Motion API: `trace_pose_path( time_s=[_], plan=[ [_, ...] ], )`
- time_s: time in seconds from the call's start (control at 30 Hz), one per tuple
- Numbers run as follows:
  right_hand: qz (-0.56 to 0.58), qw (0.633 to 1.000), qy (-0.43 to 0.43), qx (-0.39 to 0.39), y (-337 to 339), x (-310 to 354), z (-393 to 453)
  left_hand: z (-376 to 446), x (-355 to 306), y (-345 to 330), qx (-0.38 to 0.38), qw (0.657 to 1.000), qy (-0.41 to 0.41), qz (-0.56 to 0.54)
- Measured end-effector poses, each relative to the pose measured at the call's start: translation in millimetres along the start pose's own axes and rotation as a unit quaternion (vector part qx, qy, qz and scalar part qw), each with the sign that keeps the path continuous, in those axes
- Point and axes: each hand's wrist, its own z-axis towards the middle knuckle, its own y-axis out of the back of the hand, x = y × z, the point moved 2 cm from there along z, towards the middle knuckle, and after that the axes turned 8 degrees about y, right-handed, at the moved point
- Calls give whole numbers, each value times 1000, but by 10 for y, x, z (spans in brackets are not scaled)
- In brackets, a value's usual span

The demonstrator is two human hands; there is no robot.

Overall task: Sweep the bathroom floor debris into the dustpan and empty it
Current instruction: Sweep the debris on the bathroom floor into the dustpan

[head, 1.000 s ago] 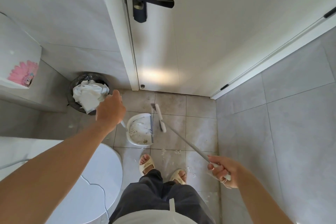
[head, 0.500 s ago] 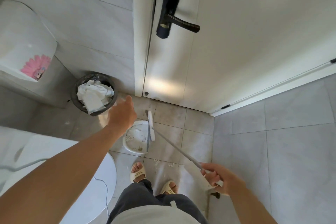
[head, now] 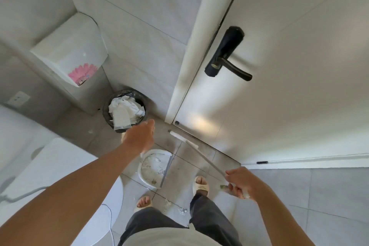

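Note:
A white dustpan (head: 153,170) stands on the tiled floor in front of my feet, with scraps of debris inside it. My left hand (head: 139,138) is just above its rear edge, fingers curled down around the upright handle, which the hand hides. My right hand (head: 239,183) grips the thin broom stick (head: 207,161). The white broom head (head: 182,139) rests on the floor near the bottom of the door, apart from the dustpan. A few white scraps (head: 175,206) lie on the tiles between my sandalled feet.
A black waste bin (head: 124,110) stuffed with white paper stands in the corner left of the door frame. A white door with a black handle (head: 225,56) is shut ahead. The toilet (head: 60,175) and its cistern (head: 69,50) fill the left side.
The broom head has swung away from the dustpan's mouth toward the door. My right foot has stepped to the right. My head has tilted up, showing more of the door and wall.

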Motion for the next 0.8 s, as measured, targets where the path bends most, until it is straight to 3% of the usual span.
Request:
trace_pose_path(
  time_s=[0.23,0.4,0.53,0.7,0.8],
  plan=[
    [-161,974,126,94,290,665,649,17,55,52,-1,999,47,11],
    [-302,927,156,160,456,1140,864,-354,-151,41,68,985,159,-27],
    [-334,904,177,200,534,1419,1002,-936,-411,-18,27,961,266,-71],
    [-410,849,225,248,446,1495,963,-1804,-515,-264,-49,901,408,-136],
    [-383,858,216,265,244,1427,884,-2375,-591,-433,-109,839,496,-195]
  ],
)
